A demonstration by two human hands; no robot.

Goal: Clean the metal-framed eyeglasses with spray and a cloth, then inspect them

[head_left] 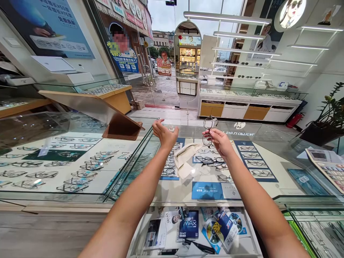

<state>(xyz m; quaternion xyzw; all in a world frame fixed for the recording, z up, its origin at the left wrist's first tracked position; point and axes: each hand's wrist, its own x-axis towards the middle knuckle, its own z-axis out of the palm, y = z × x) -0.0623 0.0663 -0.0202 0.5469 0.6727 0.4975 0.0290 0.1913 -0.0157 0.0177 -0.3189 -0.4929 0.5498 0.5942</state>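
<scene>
My right hand pinches a pair of thin dark-framed eyeglasses, held upright above the glass counter. To its left, my left hand is raised over the counter with its fingers apart. A small clear bottle stands at its fingers, and whether they touch it I cannot tell. Between and below my hands a cream cloth lies crumpled on the glass, with a pale piece at its lower end. Dark-framed glasses are to the right of the cloth.
An open drawer below holds cards, discs and pens. A brown tilted board stands at the left. Rows of eyeglasses fill the left display case. A calculator lies at the right, and an oval mirror stands beyond the counter.
</scene>
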